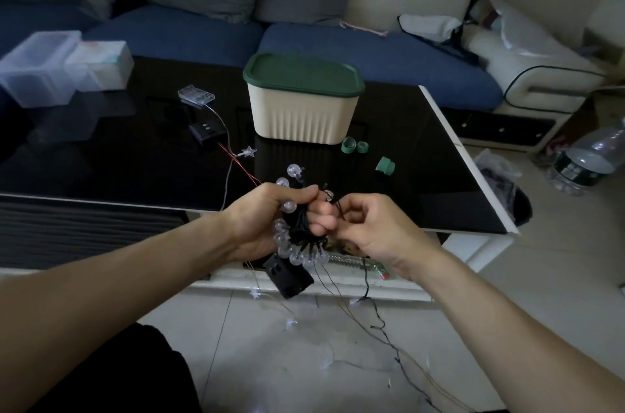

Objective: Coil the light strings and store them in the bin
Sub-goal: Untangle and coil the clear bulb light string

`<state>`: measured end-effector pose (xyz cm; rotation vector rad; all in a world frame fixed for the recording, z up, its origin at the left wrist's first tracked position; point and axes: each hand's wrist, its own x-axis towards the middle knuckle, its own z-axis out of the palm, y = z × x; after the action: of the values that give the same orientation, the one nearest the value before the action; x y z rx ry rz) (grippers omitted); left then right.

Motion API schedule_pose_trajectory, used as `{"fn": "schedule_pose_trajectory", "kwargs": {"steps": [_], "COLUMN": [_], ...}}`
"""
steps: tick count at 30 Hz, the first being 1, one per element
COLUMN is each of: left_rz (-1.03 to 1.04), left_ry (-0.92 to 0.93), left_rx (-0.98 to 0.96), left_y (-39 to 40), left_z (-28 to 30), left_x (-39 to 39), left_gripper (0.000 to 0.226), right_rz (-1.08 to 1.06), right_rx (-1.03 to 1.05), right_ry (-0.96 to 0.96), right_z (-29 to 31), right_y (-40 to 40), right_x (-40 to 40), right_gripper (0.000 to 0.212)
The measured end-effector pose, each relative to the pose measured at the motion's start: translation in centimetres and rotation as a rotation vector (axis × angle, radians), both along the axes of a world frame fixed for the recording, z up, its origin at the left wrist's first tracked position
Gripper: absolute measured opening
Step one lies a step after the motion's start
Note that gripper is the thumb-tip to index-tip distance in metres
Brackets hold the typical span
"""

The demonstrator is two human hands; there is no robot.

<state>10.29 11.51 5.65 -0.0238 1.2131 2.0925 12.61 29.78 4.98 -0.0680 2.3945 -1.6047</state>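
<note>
Over the desk's (389, 128) near edge, the left hand (260, 223) grips the coiled light string (297, 226) while the right hand (368, 230) pinches its loose wire, which trails to the floor and could snag, loosening the coil before it reaches the lidded bin (302, 108).

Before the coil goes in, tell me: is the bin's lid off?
No, the green lid sits closed on the cream bin on the table.

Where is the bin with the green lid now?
In the head view, the bin stands closed on the black table, centre, beyond both hands, with green tape rolls at its right.
</note>
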Motion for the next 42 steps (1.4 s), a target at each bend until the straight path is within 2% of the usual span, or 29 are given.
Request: {"fn": "schedule_pose_trajectory", "kwargs": {"steps": [4, 8, 12, 15, 20, 24, 29, 32, 34, 39, 42], "left_rz": [0.036, -0.031, -0.069, -0.079, -0.105, 0.008, 0.260, 0.328, 0.354, 0.277, 0.169], "left_ry": [-0.010, 0.045, 0.077, 0.062, 0.046, 0.046, -0.049, -0.087, -0.069, 0.016, 0.051], "left_rx": [0.071, 0.027, -0.055, -0.082, -0.166, -0.203, -0.072, 0.019, 0.022, 0.022, -0.042], "left_y": [-0.2, -0.5, -0.6, -0.7, -1.3, -1.4, -2.2, -2.6, -2.6, -2.3, -2.0], "left_z": [0.4, 0.2, 0.0, 0.1, -0.2, -0.3, 0.0, 0.4, 0.5, 0.7, 0.3], "left_x": [0.1, 0.1, 0.2, 0.2, -0.1, -0.4, -1.5, -1.5, -1.4, -1.3, -0.9], "left_gripper": [0.017, 0.016, 0.017, 0.016, 0.022, 0.026, 0.029, 0.030, 0.030, 0.023, 0.032], "right_rz": [-0.094, -0.090, -0.031, 0.027, -0.028, -0.064, 0.071, 0.179, 0.250, 0.424, 0.479], "right_rx": [-0.063, 0.083, 0.112, 0.121, -0.100, -0.184, 0.052, 0.303, 0.397, 0.489, 0.461], "right_ry": [0.025, 0.115, 0.028, 0.013, -0.075, -0.112, -0.098, -0.057, -0.030, 0.087, 0.088], "right_z": [-0.5, -0.4, -0.3, 0.2, 1.8, 2.4, 1.4, 0.6, 0.3, 0.6, 1.2], "right_y": [-1.0, -1.3, -1.0, -0.5, 1.1, 3.3, 4.3, 3.2, 1.9, -1.4, -2.3], "right_x": [-0.1, 0.0, 0.1, 0.1, -0.1, -0.7, -0.8, -0.3, 0.2, 1.6, 2.1], "right_gripper": [0.013, 0.016, 0.029, 0.031, 0.027, 0.025, 0.022, 0.023, 0.021, 0.015, 0.015]}}
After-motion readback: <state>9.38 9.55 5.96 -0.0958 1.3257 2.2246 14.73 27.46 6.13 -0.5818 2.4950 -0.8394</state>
